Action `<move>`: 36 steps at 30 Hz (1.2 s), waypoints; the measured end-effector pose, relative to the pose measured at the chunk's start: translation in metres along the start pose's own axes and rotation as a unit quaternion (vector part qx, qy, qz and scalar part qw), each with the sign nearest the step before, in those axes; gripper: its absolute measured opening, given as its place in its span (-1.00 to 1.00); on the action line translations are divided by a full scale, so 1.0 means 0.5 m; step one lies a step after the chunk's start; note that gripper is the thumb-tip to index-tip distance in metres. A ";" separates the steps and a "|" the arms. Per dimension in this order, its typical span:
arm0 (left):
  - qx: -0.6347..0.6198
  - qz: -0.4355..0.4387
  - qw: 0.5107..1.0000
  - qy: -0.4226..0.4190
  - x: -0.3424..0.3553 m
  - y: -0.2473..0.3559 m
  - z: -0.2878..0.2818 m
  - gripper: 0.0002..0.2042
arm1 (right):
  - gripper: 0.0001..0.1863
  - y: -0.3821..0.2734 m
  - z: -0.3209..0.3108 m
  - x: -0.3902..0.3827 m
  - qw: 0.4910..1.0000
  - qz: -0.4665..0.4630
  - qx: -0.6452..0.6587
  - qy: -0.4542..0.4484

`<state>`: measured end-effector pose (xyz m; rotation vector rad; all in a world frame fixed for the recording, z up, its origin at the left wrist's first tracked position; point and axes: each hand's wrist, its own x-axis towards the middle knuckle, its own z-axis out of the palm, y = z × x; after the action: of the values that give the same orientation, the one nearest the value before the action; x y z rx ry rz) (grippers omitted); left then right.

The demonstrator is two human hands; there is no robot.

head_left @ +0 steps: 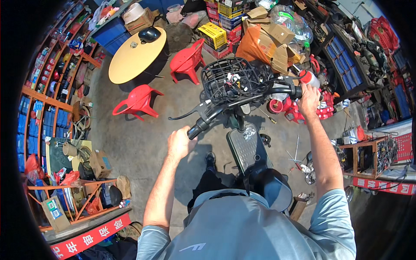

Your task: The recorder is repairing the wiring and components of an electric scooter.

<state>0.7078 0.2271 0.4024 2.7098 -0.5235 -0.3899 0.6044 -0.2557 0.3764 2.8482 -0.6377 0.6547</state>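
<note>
An electric scooter stands before me, its black handlebar (242, 102) turned so the left end is nearer than the right. My left hand (180, 144) is closed at the outer end of the left grip (200, 127), and a black brake lever (185, 115) juts out ahead of it. At the other end, my right hand (309, 101) is wrapped round the right grip (295, 92). Loose wires (236, 82) with white connectors show at the black front basket (213, 80). Below the bar is the scooter's grey footboard (246, 145); the dark seat (271, 188) is partly hidden by my body.
Two red plastic chairs (138, 102) and a round yellow table (138, 56) stand ahead left. Stacked boxes (213, 35) and an orange bag (252, 45) lie beyond the basket. Tools, including a screwdriver (271, 119), lie on the floor at right. Loaded shelves (52, 102) line the left side.
</note>
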 end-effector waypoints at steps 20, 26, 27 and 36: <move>-0.042 -0.014 0.999 0.025 -0.037 -0.074 0.021 -0.69 | -0.52 -0.075 -0.042 -0.009 0.998 -0.030 0.041 0.022; -0.064 -0.030 0.997 0.036 -0.067 -0.091 0.037 -0.70 | -0.50 -0.107 -0.052 0.008 0.997 -0.036 0.061 0.006; -0.077 -0.033 0.996 0.037 -0.069 -0.097 0.042 -0.68 | -0.51 -0.107 -0.055 0.008 0.997 -0.039 0.064 0.008; -0.079 -0.031 0.996 0.042 -0.079 -0.102 0.044 -0.69 | -0.51 -0.100 -0.054 0.010 0.992 -0.048 0.120 0.003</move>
<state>0.6810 0.2810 0.3707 2.5810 -0.3705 -0.3187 0.6199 -0.2065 0.4002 3.0719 -0.4432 0.7709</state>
